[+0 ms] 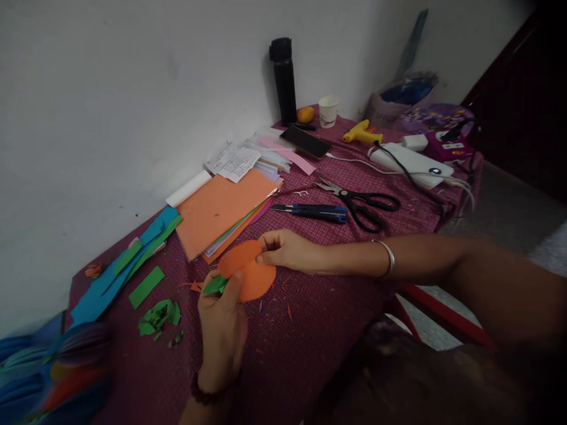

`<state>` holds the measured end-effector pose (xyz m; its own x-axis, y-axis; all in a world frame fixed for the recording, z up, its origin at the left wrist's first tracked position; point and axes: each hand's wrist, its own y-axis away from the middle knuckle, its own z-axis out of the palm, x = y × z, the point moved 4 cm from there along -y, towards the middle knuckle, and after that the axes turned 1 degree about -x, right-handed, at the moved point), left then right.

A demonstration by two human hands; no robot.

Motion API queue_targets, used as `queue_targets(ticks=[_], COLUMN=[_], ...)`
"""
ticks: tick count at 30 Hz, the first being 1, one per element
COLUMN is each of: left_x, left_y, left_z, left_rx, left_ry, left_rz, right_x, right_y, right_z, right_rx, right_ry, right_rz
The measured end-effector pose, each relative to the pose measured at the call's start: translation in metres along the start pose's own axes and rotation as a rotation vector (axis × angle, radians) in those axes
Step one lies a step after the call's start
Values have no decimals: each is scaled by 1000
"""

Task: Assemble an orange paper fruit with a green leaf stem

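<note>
Between my two hands is an orange paper cutout [254, 280] with rounded lobes, and a green paper leaf [215, 285] shows at its left end. My left hand [224, 316] pinches the cutout's left side by the leaf, thumb on top. With thumb and fingers, my right hand [287, 251] grips the upper right edge. Whether the orange lobes are one folded piece or two, I cannot tell. Beyond my hands lie a utility knife [319, 213] and open scissors [354, 198] with black handles. Green paper scraps [159, 317] are heaped left of my left hand.
A stack of coloured paper [225, 206] lies against the wall, with blue and green strips [119, 268] to its left. Farther back stand a black bottle [283, 82] and a paper cup [328, 112]. A phone [305, 142], yellow glue gun [362, 133] and cabled white power bank [411, 165] lie right.
</note>
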<state>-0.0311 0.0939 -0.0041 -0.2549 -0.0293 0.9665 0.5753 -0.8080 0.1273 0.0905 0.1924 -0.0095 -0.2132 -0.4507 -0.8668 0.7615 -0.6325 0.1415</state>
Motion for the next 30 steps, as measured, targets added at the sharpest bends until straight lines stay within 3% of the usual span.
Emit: queue_targets(ticks=[5,16,25,28,30], left_x=[3,3,1,3,6], left_y=[1,-2,2,4,5], left_z=[1,-5,-5,-9,-12], left_rx=[-52,-10,96,110,99], left_ry=[-26,-121,-134,-257,-349], left_rz=[4,46,66,163,258], right_x=[-2,-13,-3,-6,-15], right_y=[-2,-1,-1,-1,1], right_z=[1,1,-5,-7,-8], right_rx=[-5,-23,-6,-12,12], right_ry=[26,211,352,486,652], right_rz=[-6,-97,-195,-303,-458])
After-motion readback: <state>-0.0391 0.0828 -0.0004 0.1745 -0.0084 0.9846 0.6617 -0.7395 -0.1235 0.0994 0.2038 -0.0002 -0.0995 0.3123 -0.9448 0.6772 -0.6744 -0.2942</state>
